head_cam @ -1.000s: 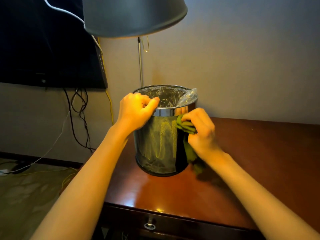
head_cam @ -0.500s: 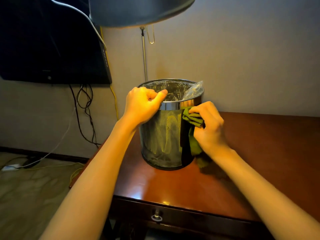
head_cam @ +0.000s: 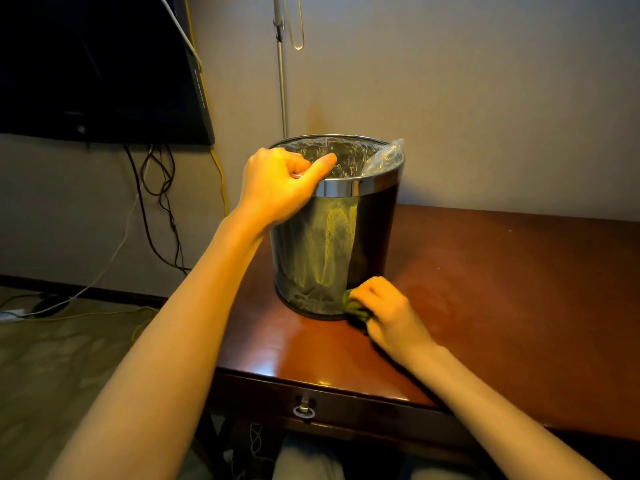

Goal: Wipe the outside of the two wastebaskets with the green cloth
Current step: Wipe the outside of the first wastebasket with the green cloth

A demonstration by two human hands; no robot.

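Only one view exists here — a wide-angle camera worn on the person's head, looking forward and down over both forearms. It sits close to the work: the arms enter from the bottom edge and reach toward the frame's centre, where the wastebasket [head_cam: 332, 237] stands upright on the wooden desk [head_cam: 502, 289]. The desk's front edge and drawer pull [head_cam: 304, 408] lie low in the frame, near the wearer. The view faces a plain wall [head_cam: 485, 98], with a dark screen [head_cam: 97, 64] at upper left and carpet [head_cam: 52, 358] at lower left — straight lines bow slightly toward the edges.
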